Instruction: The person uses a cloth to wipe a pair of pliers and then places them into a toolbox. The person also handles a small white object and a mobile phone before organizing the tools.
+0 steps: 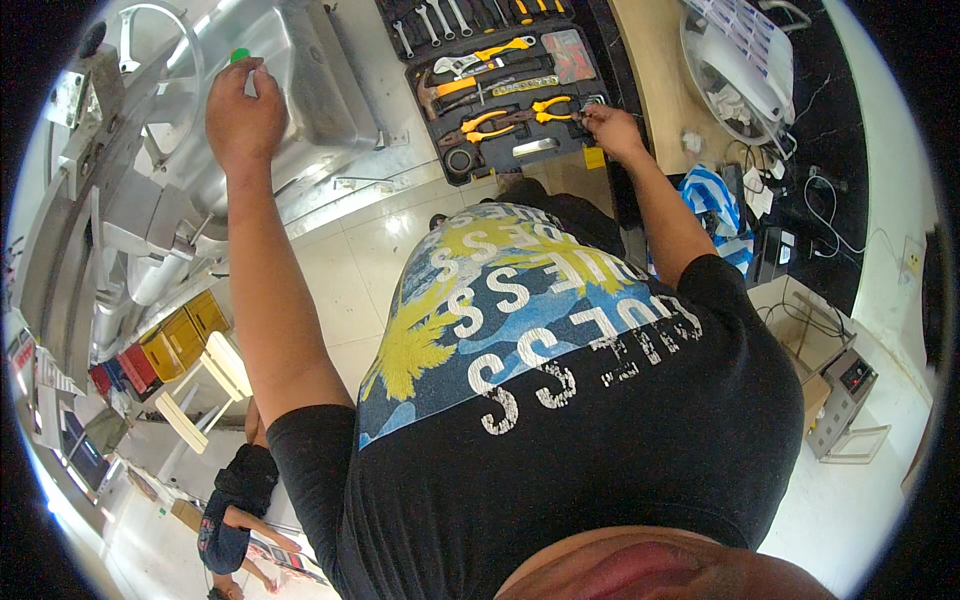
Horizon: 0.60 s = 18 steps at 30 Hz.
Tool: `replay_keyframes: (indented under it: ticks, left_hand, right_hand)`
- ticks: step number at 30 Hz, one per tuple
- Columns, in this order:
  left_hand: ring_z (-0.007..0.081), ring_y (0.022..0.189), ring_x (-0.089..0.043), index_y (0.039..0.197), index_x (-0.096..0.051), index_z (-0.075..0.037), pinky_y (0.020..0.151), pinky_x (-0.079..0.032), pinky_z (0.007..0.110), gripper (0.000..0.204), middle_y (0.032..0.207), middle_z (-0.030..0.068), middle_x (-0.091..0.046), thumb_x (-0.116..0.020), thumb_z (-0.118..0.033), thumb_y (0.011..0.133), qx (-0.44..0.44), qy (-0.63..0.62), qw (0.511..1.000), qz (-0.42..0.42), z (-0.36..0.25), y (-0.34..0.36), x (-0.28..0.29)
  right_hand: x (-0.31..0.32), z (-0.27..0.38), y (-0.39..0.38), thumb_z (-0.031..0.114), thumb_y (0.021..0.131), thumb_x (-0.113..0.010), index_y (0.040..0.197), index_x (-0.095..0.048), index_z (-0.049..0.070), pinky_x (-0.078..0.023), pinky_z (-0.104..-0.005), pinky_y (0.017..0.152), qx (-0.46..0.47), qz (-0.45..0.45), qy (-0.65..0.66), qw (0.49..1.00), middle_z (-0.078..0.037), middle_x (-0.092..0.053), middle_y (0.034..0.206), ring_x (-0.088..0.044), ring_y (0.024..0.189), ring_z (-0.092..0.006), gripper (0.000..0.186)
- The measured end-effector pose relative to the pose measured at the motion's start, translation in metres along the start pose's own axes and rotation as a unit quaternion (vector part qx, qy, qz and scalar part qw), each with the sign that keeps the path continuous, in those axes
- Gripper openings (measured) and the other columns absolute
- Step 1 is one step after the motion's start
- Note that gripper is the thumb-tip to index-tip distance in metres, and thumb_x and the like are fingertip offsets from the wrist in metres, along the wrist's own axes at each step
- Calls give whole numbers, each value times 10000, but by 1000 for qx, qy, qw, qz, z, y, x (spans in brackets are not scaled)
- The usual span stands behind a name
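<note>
My left hand (245, 118) is raised over the shiny metal machine housing (318, 95), its fingers closed around a small thing with a green end (240, 56); the rest of it is hidden. On the other side, my right hand (612, 132) pinches at the right edge of a black tool case (556, 146). Small metal pieces (595, 100) show at its fingertips, too small to name. The case lies open, with yellow-handled pliers (552, 108), a claw hammer (432, 95), an adjustable wrench (485, 56) and a tape measure (461, 160) in their slots.
Several combination wrenches (440, 20) fill the lid. At right stand a white basket (735, 75), a blue-striped bag (710, 200) and loose cables (825, 205). A cream stool (205, 390) and another person (240, 505) are at lower left.
</note>
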<state>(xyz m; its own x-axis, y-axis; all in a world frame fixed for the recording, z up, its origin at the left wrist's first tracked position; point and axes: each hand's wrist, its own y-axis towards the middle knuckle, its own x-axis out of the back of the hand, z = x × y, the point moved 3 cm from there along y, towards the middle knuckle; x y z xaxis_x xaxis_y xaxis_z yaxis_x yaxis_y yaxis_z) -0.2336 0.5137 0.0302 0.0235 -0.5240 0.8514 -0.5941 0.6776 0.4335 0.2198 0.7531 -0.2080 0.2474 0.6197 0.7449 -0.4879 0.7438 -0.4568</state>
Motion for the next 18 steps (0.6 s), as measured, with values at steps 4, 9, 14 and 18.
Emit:
replay_keyframes:
  ticks: [4, 9, 14, 18]
  left_hand:
    - [345, 1032, -649, 1041, -718, -94, 904, -506, 432, 258, 1100, 127, -694, -572, -248, 894, 8, 4, 1000, 7, -1, 0, 0]
    - [343, 1033, -653, 1041, -724, -93, 904, -507, 427, 259, 1098, 130, -697, -578, -243, 889, 5, -2, 1000, 5, 1, 0, -1]
    - [346, 1034, -655, 1043, -727, -90, 906, -508, 420, 259, 1099, 133, -698, -577, -239, 894, -2, -11, 1000, 7, 2, 1, -2]
    - [344, 1047, -651, 1047, -728, -87, 917, -504, 418, 262, 1101, 134, -698, -575, -241, 899, 3, -12, 1000, 6, 0, 1, 1]
  right_hand:
    - [-18, -8, 5, 162, 930, -625, 1230, -650, 72, -530, -320, 642, -131, -18, 339, 932, -78, -712, 924, -648, 707, -134, 314]
    - [8, -13, 12, 152, 925, -612, 1183, -688, 104, -541, -332, 681, -40, -126, 75, 988, -91, -704, 893, -667, 749, -154, 273]
    - [4, 9, 4, 345, 932, -611, 1165, -697, 116, -487, -423, 981, 145, -95, -107, 979, -184, -669, 1129, -612, 1106, -359, 338]
    - [-8, 17, 9, 397, 974, -533, 1093, -713, 75, -475, -430, 989, 84, -99, -167, 977, -181, -666, 1114, -588, 1146, -330, 388]
